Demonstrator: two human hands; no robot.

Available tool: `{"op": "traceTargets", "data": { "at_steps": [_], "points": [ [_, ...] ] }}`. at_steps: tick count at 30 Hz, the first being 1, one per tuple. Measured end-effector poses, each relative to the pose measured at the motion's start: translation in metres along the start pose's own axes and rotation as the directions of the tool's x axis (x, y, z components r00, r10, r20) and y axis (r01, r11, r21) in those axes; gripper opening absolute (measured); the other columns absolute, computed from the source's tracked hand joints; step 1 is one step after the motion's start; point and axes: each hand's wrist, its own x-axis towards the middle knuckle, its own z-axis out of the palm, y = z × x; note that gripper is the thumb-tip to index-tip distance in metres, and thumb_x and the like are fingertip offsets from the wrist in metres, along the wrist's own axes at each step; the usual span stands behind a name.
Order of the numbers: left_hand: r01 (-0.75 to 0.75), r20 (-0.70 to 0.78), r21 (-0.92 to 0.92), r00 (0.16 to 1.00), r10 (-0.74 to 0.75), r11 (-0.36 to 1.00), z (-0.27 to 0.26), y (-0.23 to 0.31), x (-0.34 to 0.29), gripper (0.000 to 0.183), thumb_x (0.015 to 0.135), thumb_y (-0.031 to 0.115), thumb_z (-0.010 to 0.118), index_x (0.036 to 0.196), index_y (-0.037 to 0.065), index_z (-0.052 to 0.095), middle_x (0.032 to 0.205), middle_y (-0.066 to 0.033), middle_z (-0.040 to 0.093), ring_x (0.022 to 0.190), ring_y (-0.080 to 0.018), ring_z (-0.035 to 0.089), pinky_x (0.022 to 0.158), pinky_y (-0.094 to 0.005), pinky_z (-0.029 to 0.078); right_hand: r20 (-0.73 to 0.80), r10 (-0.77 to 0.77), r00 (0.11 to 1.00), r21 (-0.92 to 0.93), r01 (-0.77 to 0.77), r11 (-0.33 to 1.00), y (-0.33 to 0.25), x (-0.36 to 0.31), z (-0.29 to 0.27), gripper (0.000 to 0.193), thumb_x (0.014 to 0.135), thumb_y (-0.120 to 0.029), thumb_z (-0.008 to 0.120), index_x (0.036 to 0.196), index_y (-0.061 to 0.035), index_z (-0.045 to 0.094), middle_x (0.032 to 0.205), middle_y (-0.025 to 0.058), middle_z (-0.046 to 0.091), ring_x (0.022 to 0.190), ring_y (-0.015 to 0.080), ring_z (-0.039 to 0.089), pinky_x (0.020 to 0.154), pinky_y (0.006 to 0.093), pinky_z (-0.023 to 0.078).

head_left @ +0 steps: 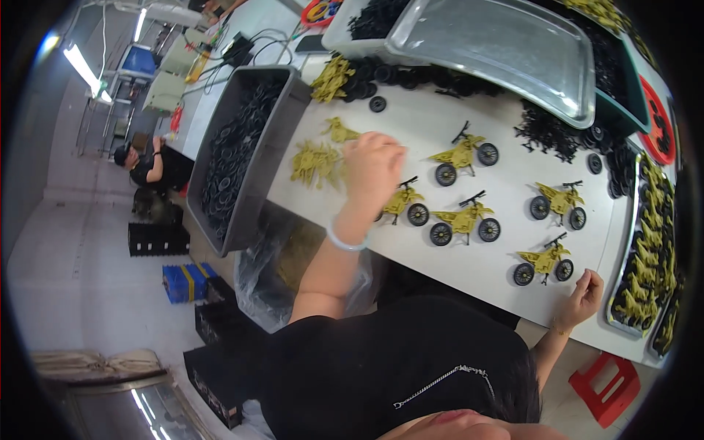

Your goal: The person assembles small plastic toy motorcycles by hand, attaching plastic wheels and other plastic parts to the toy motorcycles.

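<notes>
My left hand [372, 167], a pale bangle on its wrist, reaches over the left part of the white table [411, 253]. Motion smears its fingers, so any hold is hidden. Beside it lie a loose yellow toy motorbike body [340, 130] and a pile of yellow bodies [315, 164]. A toy motorbike [405, 202] sits just below the hand, partly covered by it. At the front right edge my right hand [584, 295] rests with curled fingers and nothing visible in them. Nearest to it stands a toy motorbike [543, 262] with black wheels. Several similar ones stand across the table.
A grey bin [295, 99] of black rings borders the table's left side. Along the back are black wheels [377, 104], black parts [546, 132] and a metal tray [491, 51]. Another tray [614, 315] of yellow bikes lies right. A red stool [606, 389] stands below; another person [150, 170] sits far left.
</notes>
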Motion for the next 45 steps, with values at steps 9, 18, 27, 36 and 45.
{"op": "traceTargets", "data": {
  "at_steps": [9,18,27,36,45],
  "points": [
    [0.307,-0.089,0.013,0.948,-0.304,0.952,0.015,-0.055,-0.076,0.032,0.072,0.022,0.076,0.098,0.007,0.064,0.108,-0.0144,0.054,0.097,-0.033,0.053,0.083,-0.0442,0.041,0.393,-0.282,0.875,0.055,0.284,0.957,-0.09,-0.018,0.068,0.007,0.078,0.005,0.063,0.08,-0.0002,0.06,0.07,0.0076,0.054,0.06,0.0169,0.048,0.056,0.0265,0.037],
    [0.307,-0.112,-0.123,0.94,-0.321,0.944,0.017,-0.065,-0.066,0.028,0.074,0.019,0.076,0.077,0.003,0.053,0.096,-0.0142,0.049,0.089,-0.0337,0.053,0.075,-0.0421,0.044,0.83,-0.434,0.35,0.071,0.706,0.704,-0.153,-0.042,0.16,0.053,0.071,-0.019,0.074,0.119,-0.0092,0.056,0.123,0.008,0.054,0.116,0.0254,0.048,0.096,0.0404,0.037],
    [0.36,-0.039,-0.101,0.93,-0.365,0.928,0.003,-0.091,-0.049,0.028,0.072,0.014,0.075,0.077,0.002,0.05,0.088,-0.0135,0.049,0.079,-0.0342,0.055,0.068,-0.0416,0.046,0.859,-0.269,0.436,-0.13,0.693,0.709,-0.126,-0.028,0.146,0.062,0.072,-0.025,0.073,0.129,-0.0088,0.053,0.138,0.0109,0.045,0.129,0.0298,0.039,0.109,0.0446,0.027],
    [0.555,0.464,-0.796,0.815,-0.347,0.242,-0.029,-0.135,-0.077,0.021,0.09,0.009,0.053,0.109,0.007,0.044,0.12,-0.0198,0.056,0.093,-0.0316,0.062,0.075,-0.0385,0.052,0.825,-0.446,0.346,0.11,0.677,0.728,-0.153,-0.053,0.182,0.054,0.071,-0.021,0.075,0.12,-0.0089,0.057,0.131,0.0112,0.049,0.124,0.03,0.043,0.105,0.0454,0.033],
    [0.349,0.535,-0.7,0.834,-0.134,-0.623,-0.017,-0.139,-0.13,0.052,0.097,0.019,0.038,0.146,0.016,0.02,0.145,-0.0188,0.035,0.121,-0.0453,0.047,0.085,-0.0503,0.053,0.865,-0.478,0.15,0.208,0.761,0.614,-0.169,-0.068,0.226,0.057,0.075,-0.029,0.072,0.127,-0.0172,0.051,0.132,0.0091,0.048,0.128,0.0271,0.039,0.108,0.0446,0.03]
  ]
}}
